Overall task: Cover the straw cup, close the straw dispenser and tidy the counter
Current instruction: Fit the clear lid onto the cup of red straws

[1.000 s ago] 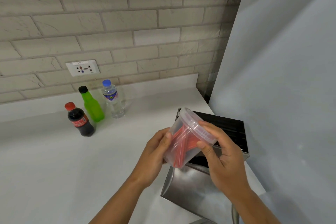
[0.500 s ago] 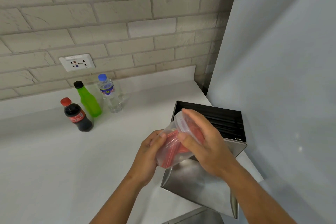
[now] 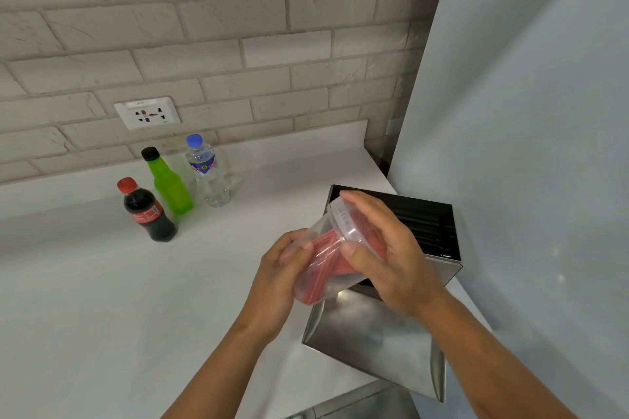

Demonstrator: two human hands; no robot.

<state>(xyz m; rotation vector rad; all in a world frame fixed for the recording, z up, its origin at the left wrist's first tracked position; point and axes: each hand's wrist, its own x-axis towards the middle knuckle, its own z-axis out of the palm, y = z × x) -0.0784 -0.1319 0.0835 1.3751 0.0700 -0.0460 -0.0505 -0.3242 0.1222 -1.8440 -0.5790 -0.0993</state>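
A clear plastic straw cup [image 3: 323, 265] with red straws inside is tilted in the air above the counter, its mouth pointing up and right. My left hand [image 3: 277, 279] grips its base. My right hand [image 3: 384, 248] lies flat over the clear lid [image 3: 342, 219] on its mouth, thumb under the rim. Behind and below stands the steel straw dispenser [image 3: 439, 269], open at the top, with black straws inside. Its steel lid [image 3: 360, 333] hangs open toward me.
A cola bottle [image 3: 148, 213], a green bottle [image 3: 168, 185] and a water bottle [image 3: 207, 173] stand together at the back left of the white counter [image 3: 102, 299]. A brick wall with a socket [image 3: 147, 112] is behind. A pale panel [image 3: 527, 146] closes the right side.
My right hand has gone from holding the lid's edge to covering the lid with the palm. The cup has stayed in my left hand, tilted a little more.
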